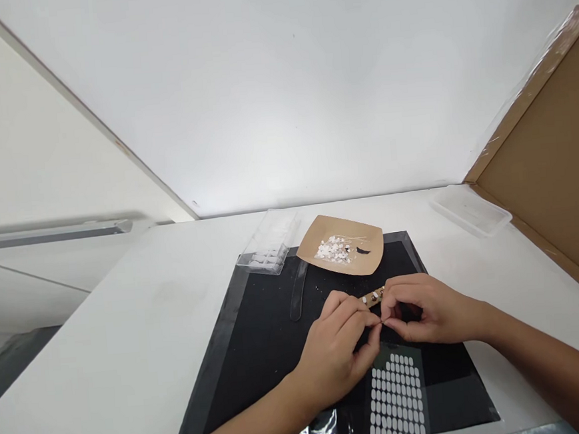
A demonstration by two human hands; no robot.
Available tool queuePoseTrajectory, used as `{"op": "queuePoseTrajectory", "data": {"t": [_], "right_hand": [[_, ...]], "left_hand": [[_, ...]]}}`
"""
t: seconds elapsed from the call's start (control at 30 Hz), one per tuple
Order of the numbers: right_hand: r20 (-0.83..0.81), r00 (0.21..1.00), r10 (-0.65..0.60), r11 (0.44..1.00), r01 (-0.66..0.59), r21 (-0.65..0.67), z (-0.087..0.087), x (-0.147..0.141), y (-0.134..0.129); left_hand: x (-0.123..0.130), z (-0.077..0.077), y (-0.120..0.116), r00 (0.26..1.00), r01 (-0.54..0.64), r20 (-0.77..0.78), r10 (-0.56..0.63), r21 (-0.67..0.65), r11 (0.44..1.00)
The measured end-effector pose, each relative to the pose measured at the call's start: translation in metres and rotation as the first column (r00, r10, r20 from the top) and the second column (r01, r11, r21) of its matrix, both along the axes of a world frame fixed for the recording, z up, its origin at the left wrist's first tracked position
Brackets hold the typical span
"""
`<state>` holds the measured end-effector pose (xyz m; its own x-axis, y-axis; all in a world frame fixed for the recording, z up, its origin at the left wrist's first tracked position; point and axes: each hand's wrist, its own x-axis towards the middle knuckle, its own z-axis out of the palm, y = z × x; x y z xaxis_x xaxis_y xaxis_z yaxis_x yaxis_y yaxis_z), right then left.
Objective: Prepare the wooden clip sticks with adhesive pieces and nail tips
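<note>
My left hand [340, 343] and my right hand [424, 310] meet over the black mat [260, 353], fingertips pinched together and touching. Whatever lies between the fingertips is too small to name. Just behind them rests a narrow tan strip [373, 297] with small white and dark pieces on it, partly covered by my fingers. Below my hands lies a clear sheet of white oval stickers [397, 399], some of its top row gone. Left of my left hand is a dark nail file [299, 291].
A tan square dish [311, 242] with white bits and a dark scrap stands at the mat's back edge. Beside it sits a clear compartment box [266, 245]. A clear plastic tray [471, 211] lies at the right by a cardboard panel [549, 150]. A white wall [301, 109] rises behind.
</note>
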<state>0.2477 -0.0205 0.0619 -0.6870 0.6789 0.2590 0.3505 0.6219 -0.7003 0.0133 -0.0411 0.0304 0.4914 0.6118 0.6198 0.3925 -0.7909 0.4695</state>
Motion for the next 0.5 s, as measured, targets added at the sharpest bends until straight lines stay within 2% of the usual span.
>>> {"op": "queuePoseTrajectory", "data": {"t": [0.17, 0.33, 0.5], "right_hand": [[0.018, 0.999, -0.032, 0.998, 0.031, 0.049, 0.004, 0.006, 0.003], [0.106, 0.98, -0.166, 0.953, 0.131, 0.274, 0.0, 0.018, 0.013], [0.218, 0.95, -0.223, 0.904, 0.118, 0.411, -0.009, 0.023, 0.021]], "left_hand": [[-0.002, -0.002, 0.001, 1.0, -0.003, -0.01, 0.003, -0.004, 1.0], [-0.004, -0.002, 0.003, 0.995, -0.096, -0.037, 0.097, 0.03, 0.995], [-0.006, 0.0, 0.006, 0.978, -0.191, -0.073, 0.196, 0.076, 0.979]]}}
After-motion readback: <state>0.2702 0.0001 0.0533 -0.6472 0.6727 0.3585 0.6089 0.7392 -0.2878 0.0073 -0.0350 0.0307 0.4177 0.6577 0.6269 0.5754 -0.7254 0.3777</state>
